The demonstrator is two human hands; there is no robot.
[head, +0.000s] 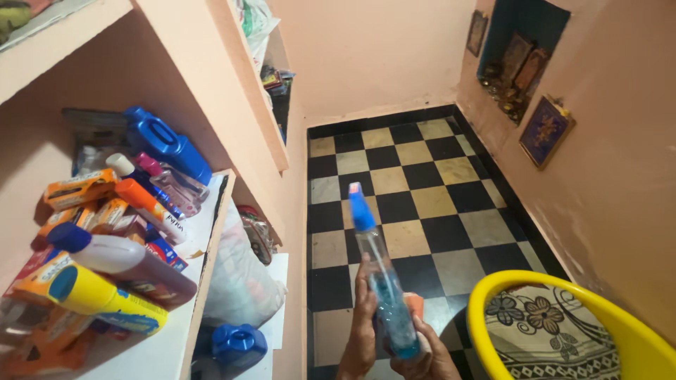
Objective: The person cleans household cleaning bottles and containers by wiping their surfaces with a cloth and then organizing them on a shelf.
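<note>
Spray bottle (384, 281): a slim clear bottle with a blue nozzle cap, held nearly upright and tilted a little to the left, low in the middle of the view, above the checkered floor. Blue liquid fills only its lower part; the upper part looks empty.
Left hand (360, 331): wrapped around the bottle's left side near the base, fingers closed against the clear wall.
Right hand (429, 352): closed around the bottle's bottom from the right; an orange object (415, 304) shows just behind the fingers, and what it is cannot be told.
Progress: the bottle is off the shelf and in both hands, cap on; no finger rests on the nozzle and no spray shows, so, by judgement, any spraying or putting away is not yet done.
Shelf (201, 281): at the left, well apart from the bottle, crowded with leaning bottles and tubes, among them a yellow bottle (105, 299), a dark bottle with a blue cap (123, 264) and a blue jug (165, 144).
Below the shelf: a blue lid (238, 345) and a pale stuffed bag (239, 281).
Yellow tub (620, 324): at the lower right, near the right hand, holding flower-patterned cloth.
Floor (422, 183): black and cream tiles.
Wall (620, 183): pink, with a framed picture (546, 130) and a niche (517, 63).
</note>
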